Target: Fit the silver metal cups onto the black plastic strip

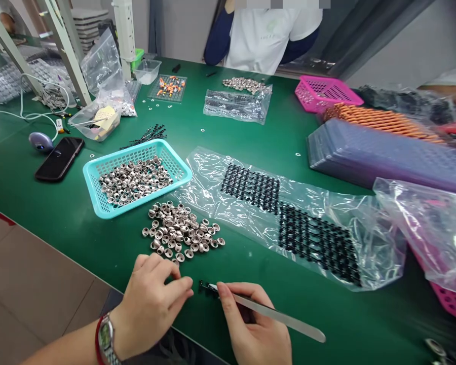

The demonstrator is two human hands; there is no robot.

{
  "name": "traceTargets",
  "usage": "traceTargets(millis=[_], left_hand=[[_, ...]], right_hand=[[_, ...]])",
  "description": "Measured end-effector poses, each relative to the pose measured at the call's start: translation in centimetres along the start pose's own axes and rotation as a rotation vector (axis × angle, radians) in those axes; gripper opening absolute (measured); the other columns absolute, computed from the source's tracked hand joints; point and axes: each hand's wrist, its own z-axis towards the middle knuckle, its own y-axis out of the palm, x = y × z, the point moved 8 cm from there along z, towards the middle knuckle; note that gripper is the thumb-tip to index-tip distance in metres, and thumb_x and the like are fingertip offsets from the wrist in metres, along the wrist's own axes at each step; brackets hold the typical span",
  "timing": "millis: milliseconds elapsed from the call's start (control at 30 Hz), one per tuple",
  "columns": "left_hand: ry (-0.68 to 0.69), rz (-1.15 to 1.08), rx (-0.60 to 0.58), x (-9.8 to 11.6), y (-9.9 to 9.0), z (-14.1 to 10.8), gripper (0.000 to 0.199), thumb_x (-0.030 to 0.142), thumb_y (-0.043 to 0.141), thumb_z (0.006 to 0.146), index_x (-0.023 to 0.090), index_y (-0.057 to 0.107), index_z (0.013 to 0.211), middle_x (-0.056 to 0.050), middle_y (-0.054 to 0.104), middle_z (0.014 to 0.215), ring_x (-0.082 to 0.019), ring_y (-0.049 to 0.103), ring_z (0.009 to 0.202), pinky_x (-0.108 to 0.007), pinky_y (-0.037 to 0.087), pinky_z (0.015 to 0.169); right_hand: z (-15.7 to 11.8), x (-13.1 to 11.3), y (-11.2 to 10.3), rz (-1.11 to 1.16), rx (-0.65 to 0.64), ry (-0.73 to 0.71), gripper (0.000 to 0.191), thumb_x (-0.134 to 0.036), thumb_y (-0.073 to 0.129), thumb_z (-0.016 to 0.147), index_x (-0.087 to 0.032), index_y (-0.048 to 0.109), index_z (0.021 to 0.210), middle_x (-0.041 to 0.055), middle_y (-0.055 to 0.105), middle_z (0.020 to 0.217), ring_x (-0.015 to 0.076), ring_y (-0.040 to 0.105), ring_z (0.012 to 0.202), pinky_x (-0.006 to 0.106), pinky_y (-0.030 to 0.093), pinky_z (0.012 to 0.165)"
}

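My right hand grips flat metal tweezers between thumb and fingers, their tips pointing left. A small black part lies at the tweezer tips; whether they pinch it I cannot tell. Just left of it, my left hand has thumb and forefinger pressed together, and anything between them is too small or hidden. Beyond that hand spreads a loose pile of small silvery metal rings. More such rings fill the bottom of a turquoise basket. Rows of black parts lie on a clear plastic bag.
Pink baskets and stacked clear trays stand on the right. A phone and clear tub are left, with thin black pieces behind the turquoise basket. A person sits across the green table.
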Motion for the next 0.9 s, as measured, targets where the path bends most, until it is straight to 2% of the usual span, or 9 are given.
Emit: traceTargets(millis=[100, 200, 333, 467, 567, 633, 700, 767, 900], left_hand=[[0.087, -0.104, -0.007, 1.8, 0.4, 0.0, 0.025, 0.014, 0.052, 0.108, 0.021, 0.075, 0.101, -0.002, 0.079, 0.098, -0.019, 0.065, 0.087, -0.035, 0.039, 0.079], [0.113, -0.139, -0.001, 2.6, 1.1, -0.1, 0.028, 0.012, 0.048, 0.110, 0.019, 0.073, 0.099, -0.003, 0.083, 0.104, -0.019, 0.067, 0.093, -0.034, 0.040, 0.080], [0.111, -0.117, -0.009, 2.2, 1.8, -0.5, 0.026, 0.013, 0.049, 0.111, 0.018, 0.073, 0.102, -0.001, 0.084, 0.108, -0.019, 0.069, 0.095, -0.035, 0.039, 0.081], [0.139, -0.110, 0.031, 2.0, 1.4, -0.7, 0.028, 0.015, 0.048, 0.112, 0.018, 0.073, 0.101, -0.001, 0.084, 0.110, -0.020, 0.069, 0.093, -0.035, 0.042, 0.078], [0.142, -0.127, 0.025, 1.9, 1.0, -0.6, 0.027, 0.016, 0.050, 0.110, 0.018, 0.074, 0.099, -0.003, 0.084, 0.111, -0.021, 0.070, 0.093, -0.035, 0.047, 0.079], [0.117, -0.197, 0.021, 1.8, 0.8, -0.6, 0.024, 0.016, 0.055, 0.108, 0.019, 0.077, 0.100, -0.006, 0.083, 0.108, -0.021, 0.072, 0.093, -0.032, 0.052, 0.080], [0.031, -0.359, -0.005, 1.2, 0.9, -0.4, 0.021, 0.013, 0.060, 0.104, 0.019, 0.079, 0.102, -0.008, 0.081, 0.102, -0.019, 0.074, 0.090, -0.027, 0.056, 0.080], [-0.126, -0.561, -0.073, 0.5, 1.7, -0.3, 0.018, 0.009, 0.066, 0.097, 0.019, 0.081, 0.102, -0.006, 0.080, 0.095, -0.016, 0.075, 0.084, -0.022, 0.058, 0.077], [-0.536, -0.930, -0.216, -0.5, 4.2, -0.6, 0.022, 0.010, 0.078, 0.082, 0.019, 0.079, 0.102, -0.004, 0.081, 0.091, -0.016, 0.076, 0.081, -0.021, 0.060, 0.077]], right_hand=[[-0.1, 0.3, 0.0, 0.007, -0.012, 0.011, 0.027, -0.044, 0.071, 0.097, -0.023, 0.070, 0.081, -0.0001, 0.071, 0.067, 0.0128, 0.067, 0.051, 0.018, 0.053, 0.048], [0.1, 0.5, 0.1, 0.041, -0.026, 0.056, 0.030, -0.048, 0.072, 0.096, -0.023, 0.071, 0.081, 0.0020, 0.074, 0.070, 0.0146, 0.069, 0.054, 0.020, 0.055, 0.050], [0.7, -0.2, 0.2, 0.141, 0.024, 0.075, 0.035, -0.053, 0.073, 0.093, -0.022, 0.072, 0.078, 0.0025, 0.073, 0.066, 0.0160, 0.070, 0.053, 0.021, 0.056, 0.049], [0.9, -0.2, 0.7, 0.215, 0.015, 0.086, 0.029, -0.049, 0.074, 0.093, -0.023, 0.073, 0.080, 0.0020, 0.074, 0.068, 0.0148, 0.069, 0.053, 0.020, 0.055, 0.047], [0.9, -0.1, 0.6, 0.241, 0.015, 0.081, 0.023, -0.044, 0.075, 0.094, -0.023, 0.074, 0.084, 0.0014, 0.075, 0.071, 0.0143, 0.071, 0.058, 0.019, 0.057, 0.052], [0.9, -0.4, -0.2, 0.257, 0.069, 0.045, 0.022, -0.042, 0.075, 0.095, -0.024, 0.074, 0.084, 0.0002, 0.074, 0.071, 0.0133, 0.072, 0.059, 0.018, 0.057, 0.054], [0.7, -1.2, -1.3, 0.295, 0.156, -0.035, 0.021, -0.040, 0.075, 0.097, -0.025, 0.073, 0.083, -0.0013, 0.073, 0.071, 0.0118, 0.071, 0.059, 0.017, 0.057, 0.055], [0.1, -2.0, -2.2, 0.362, 0.210, -0.136, 0.017, -0.035, 0.073, 0.099, -0.025, 0.070, 0.086, -0.0021, 0.072, 0.072, 0.0108, 0.069, 0.061, 0.017, 0.057, 0.058], [-1.8, -2.2, -2.1, 0.483, 0.115, -0.244, 0.005, -0.020, 0.069, 0.100, -0.025, 0.069, 0.099, -0.0012, 0.070, 0.076, 0.0118, 0.067, 0.066, 0.021, 0.057, 0.060]])
